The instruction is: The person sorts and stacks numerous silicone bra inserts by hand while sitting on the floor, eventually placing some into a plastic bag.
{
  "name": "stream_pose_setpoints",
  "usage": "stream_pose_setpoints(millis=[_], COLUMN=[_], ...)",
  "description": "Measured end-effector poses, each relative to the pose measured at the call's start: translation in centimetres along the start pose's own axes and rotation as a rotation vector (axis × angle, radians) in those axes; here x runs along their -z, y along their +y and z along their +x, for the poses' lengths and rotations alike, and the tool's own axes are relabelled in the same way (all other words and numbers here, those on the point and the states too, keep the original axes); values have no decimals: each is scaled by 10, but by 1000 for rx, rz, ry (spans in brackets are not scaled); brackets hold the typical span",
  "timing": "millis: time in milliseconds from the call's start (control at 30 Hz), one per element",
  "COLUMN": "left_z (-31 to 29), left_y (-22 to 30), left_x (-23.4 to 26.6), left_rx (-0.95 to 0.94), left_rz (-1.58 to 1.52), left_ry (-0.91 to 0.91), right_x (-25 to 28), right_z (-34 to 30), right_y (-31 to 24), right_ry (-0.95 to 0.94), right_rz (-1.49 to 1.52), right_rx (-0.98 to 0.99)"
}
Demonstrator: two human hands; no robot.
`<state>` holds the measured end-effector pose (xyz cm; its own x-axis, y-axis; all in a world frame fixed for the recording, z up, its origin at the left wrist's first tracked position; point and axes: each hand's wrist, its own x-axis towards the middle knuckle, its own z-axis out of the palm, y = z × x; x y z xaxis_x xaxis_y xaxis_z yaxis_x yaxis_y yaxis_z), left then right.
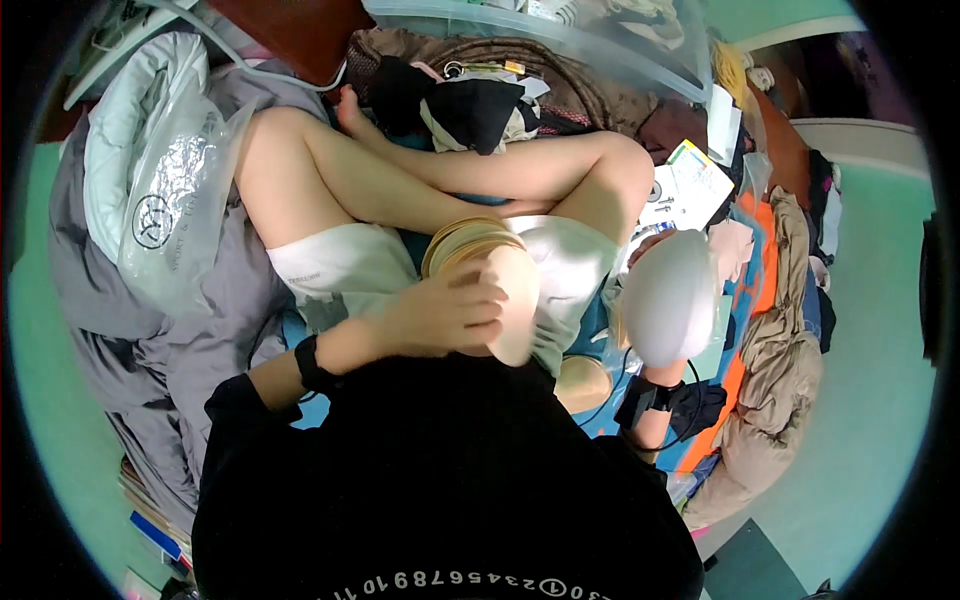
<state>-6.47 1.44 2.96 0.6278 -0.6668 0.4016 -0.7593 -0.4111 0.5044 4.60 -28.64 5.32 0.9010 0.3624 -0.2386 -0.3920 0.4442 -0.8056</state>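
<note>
Over my lap, my left hand (455,312) has its fingers curled against a beige oval cup-shaped pad (517,290), whose lower edge is smeared by motion. Behind that pad, several more beige pads (470,236) are nested in a stack, their rims showing. On the right, my right hand (648,243) grips a smooth white oval cup-shaped pad (672,300), which hides most of the hand. Whether it is one pad or several, I cannot tell. Another beige pad (583,384) lies beside my body, between my lap and my right wrist.
A grey quilt (150,360) and a clear plastic bag (180,215) lie to the left. Ahead are a black cloth (475,110) and a clear plastic bin (560,35). Printed papers (690,185) and crumpled beige clothing (765,390) lie on the right. A black cable (610,400) runs near my right wrist.
</note>
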Motion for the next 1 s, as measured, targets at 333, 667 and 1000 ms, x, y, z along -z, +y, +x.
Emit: stream_pose_setpoints(millis=[333,667,1000], left_z=[-29,10,-20], left_y=[-28,12,-13], left_x=[-19,12,-53], left_rx=[233,781,919], left_rz=[-277,-390,-380], left_ry=[-124,343,125], right_x=[-64,-77,-54], right_z=[-8,-20,-29], right_y=[75,125,138], right_ry=[-179,88,90], right_rz=[-1117,-1548,-1080], right_rx=[181,537,372])
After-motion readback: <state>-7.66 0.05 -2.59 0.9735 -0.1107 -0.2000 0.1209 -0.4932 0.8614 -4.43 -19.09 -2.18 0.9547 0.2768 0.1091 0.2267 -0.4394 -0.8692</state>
